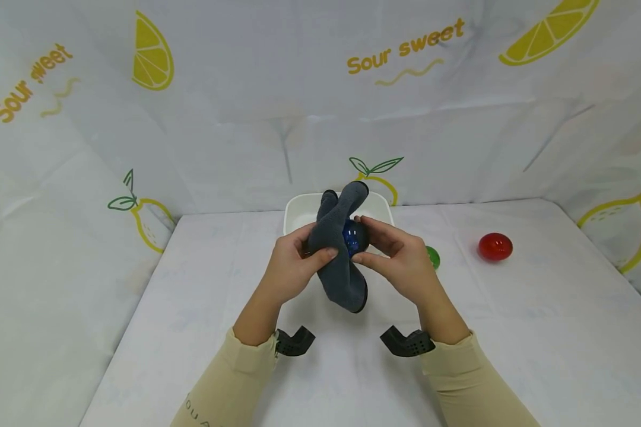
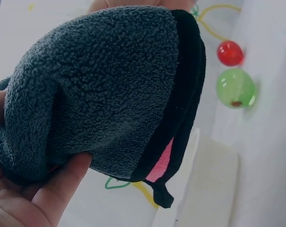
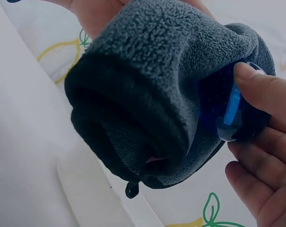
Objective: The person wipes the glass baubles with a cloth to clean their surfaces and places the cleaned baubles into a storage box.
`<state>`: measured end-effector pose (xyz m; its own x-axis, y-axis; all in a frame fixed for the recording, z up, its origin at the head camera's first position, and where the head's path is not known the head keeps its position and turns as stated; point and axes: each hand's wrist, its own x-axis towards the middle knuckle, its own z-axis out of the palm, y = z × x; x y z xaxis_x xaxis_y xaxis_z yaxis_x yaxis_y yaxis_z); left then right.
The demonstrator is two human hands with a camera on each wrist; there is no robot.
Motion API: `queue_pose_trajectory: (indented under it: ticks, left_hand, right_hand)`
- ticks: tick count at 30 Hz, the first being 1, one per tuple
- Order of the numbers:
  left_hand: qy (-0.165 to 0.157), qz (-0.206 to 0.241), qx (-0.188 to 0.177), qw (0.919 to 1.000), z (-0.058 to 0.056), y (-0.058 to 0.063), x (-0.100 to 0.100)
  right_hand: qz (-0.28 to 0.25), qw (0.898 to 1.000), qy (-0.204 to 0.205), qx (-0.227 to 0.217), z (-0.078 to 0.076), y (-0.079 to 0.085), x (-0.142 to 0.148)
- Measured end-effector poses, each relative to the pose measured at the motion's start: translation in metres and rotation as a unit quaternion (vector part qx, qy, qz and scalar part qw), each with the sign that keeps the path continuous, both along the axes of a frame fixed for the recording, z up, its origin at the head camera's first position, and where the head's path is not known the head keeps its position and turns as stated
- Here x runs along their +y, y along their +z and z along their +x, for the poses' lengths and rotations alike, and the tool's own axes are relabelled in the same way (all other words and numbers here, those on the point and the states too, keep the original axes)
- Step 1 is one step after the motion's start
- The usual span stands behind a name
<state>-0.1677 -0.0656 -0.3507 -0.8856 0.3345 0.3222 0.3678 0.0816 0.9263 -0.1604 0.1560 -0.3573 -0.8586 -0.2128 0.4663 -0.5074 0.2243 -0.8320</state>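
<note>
A grey terry cloth with black edging and a small hanging loop is bunched in my left hand, thumb on its near face and fingers behind. Within its fold sits a shiny dark blue ball, partly covered by the cloth. My right hand pinches the ball's right side between thumb and fingers. The right wrist view shows the blue ball pressed against the cloth. A strip of pink shows inside the cloth's edge in the left wrist view.
A white tray stands behind the hands at the back of the table. Right of it a green ball is half hidden by my right hand. Farther right lies a red ball. A lemon-printed white sheet hangs behind.
</note>
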Motion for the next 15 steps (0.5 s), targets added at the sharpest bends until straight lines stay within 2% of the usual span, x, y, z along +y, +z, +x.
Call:
queue_pose_trajectory:
  ticks: [6,9,12,15]
  left_hand:
    - [0.0,0.002,0.002,1.0,0.0006,0.0006,-0.0005]
    - [0.001,0.004,-0.002,1.0,0.0006,0.0008,-0.001]
    - [0.0,0.007,-0.002,1.0,0.0004,0.001,-0.0015]
    - [-0.001,0.008,-0.001,1.0,0.0001,0.0009,-0.0019]
  right_hand:
    - [0.0,1.0,-0.003,-0.002,0.0,0.0001,-0.0015]
    - [0.013,1.0,-0.013,0.013,0.0012,0.0005,-0.0025]
    - [0.052,0.996,-0.035,0.064,0.0034,0.0013,-0.0037]
    - [0.103,0.982,-0.063,0.146,0.0049,0.0021,-0.0053]
